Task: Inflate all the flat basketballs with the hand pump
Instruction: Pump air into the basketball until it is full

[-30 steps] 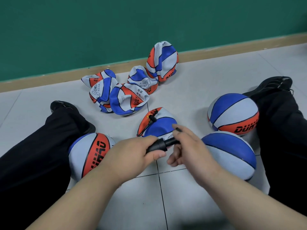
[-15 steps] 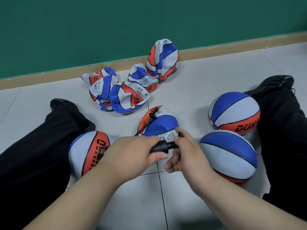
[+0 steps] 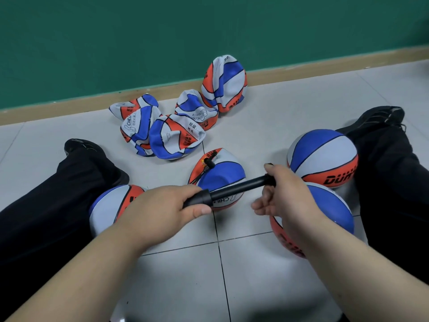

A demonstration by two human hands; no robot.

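Basketballs lie all round a seated person on the tiled floor. At the centre, between the outstretched legs, sits the dented ball, with a black hose plugged into its orange panel. Just in front of it the hand pump is held in the air, drawn out long.

The left grip is wrapped tight round the pump's barrel at 9 o'clock. The right grip holds the handle end at 3 o'clock, thumb and forefinger curled over it and the lower fingers hanging loose.

Five flat balls are heaped toward 11 and 12 o'clock, near the skirting board and the green wall; the farthest stands on edge.

The left round ball rests at 8 o'clock against the left leg, partly hidden by the wrist. The far round ball at 2 o'clock and the near round ball at 4 o'clock sit close together beside the right leg.
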